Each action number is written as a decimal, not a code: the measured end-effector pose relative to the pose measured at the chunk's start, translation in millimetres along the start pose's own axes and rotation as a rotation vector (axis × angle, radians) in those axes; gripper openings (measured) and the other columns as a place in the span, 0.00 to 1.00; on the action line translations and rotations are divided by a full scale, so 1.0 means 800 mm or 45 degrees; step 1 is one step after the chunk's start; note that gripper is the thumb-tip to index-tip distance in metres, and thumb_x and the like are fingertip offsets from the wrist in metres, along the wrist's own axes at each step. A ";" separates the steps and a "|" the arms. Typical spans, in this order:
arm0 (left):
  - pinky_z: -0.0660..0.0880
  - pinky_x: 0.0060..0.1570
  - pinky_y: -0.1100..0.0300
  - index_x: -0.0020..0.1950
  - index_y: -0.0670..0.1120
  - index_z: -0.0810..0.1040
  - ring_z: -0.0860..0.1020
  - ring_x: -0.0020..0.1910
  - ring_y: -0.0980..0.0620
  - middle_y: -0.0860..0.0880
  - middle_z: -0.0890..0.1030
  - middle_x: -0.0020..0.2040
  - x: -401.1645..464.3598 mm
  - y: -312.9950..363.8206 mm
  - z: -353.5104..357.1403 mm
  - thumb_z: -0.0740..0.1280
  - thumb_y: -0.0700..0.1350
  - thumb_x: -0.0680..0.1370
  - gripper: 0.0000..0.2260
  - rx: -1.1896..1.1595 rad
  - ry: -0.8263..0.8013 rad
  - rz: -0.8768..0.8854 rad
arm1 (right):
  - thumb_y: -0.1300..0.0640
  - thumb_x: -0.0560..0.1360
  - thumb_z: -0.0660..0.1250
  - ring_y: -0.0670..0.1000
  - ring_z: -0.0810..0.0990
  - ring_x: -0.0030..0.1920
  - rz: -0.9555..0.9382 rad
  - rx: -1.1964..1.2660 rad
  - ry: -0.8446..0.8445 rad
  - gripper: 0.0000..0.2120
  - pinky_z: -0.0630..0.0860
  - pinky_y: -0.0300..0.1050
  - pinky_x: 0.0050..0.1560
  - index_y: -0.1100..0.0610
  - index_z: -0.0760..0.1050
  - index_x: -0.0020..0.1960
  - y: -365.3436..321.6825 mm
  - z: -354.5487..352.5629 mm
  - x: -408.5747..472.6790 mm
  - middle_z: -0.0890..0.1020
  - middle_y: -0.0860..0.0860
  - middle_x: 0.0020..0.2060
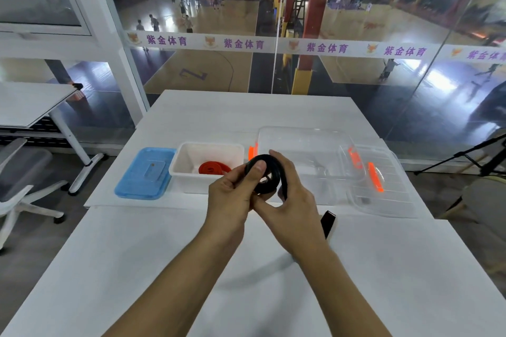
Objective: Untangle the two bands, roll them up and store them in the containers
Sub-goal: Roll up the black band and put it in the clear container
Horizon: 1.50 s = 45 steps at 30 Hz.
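Between left hand (232,194) and right hand (293,200): coiled black band (267,172).

Both bare forearms reach forward and meet at the hands. The left hand (232,194) curls, thumb pressed on top of the coiled black rubber band (267,174); the right hand (291,204) wraps it from the other side, fingers hooked underneath.

A glossy black rubber band (267,178) forms a dark coil. A bright red rolled band (213,168) lies in a white plastic tub (180,169). Near the white table's (137,268) left edge rests a translucent blue lid (147,175). The clear plastic box (309,145) and its ribbed clear lid (388,194) carry neon-orange clasps (375,176).
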<state>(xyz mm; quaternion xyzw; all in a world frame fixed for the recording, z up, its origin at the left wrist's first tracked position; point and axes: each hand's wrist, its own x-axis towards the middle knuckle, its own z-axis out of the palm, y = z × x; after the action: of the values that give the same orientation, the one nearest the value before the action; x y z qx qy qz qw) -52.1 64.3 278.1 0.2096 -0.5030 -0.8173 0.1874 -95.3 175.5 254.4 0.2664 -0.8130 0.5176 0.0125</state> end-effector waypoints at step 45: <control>0.81 0.57 0.54 0.53 0.46 0.86 0.87 0.51 0.50 0.48 0.89 0.49 -0.002 0.011 0.007 0.70 0.47 0.80 0.07 0.157 -0.001 0.144 | 0.50 0.71 0.78 0.40 0.80 0.61 0.031 0.092 0.114 0.36 0.79 0.39 0.63 0.36 0.65 0.73 -0.018 0.008 0.001 0.81 0.38 0.60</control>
<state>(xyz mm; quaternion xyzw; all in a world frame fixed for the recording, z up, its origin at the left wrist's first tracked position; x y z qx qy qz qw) -53.0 65.5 288.5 0.1916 -0.5635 -0.7730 0.2196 -87.7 165.2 263.9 0.2332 -0.7956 0.5582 0.0331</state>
